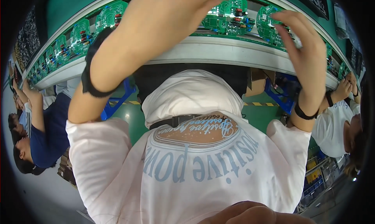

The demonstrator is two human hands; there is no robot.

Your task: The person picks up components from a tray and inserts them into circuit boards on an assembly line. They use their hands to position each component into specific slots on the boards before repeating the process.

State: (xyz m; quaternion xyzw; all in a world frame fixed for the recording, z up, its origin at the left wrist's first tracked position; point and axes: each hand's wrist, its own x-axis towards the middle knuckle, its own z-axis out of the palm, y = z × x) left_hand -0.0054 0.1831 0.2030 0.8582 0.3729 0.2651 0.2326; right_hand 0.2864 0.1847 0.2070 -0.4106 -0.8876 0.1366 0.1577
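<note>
My left hand (175, 17) reaches over the line of green circuit boards, its back toward me. The upper edge cuts it off and most of its fingers are hidden, so what it holds does not show. Just right of it lies a green circuit board (230, 18) carrying red, black and blue parts. My right hand (306, 38) hovers at another board (266, 24), thumb and forefinger apart, with nothing visible between them. Whether its fingertips touch that board I cannot tell. Black bands circle both my wrists.
A pale rail (218, 48) runs along the near side of the boards. More circuit boards (80, 36) line up to the left. Co-workers sit on both sides, one in a dark blue top (50, 134), another in a white shirt (332, 132). Blue supports (117, 101) stand below.
</note>
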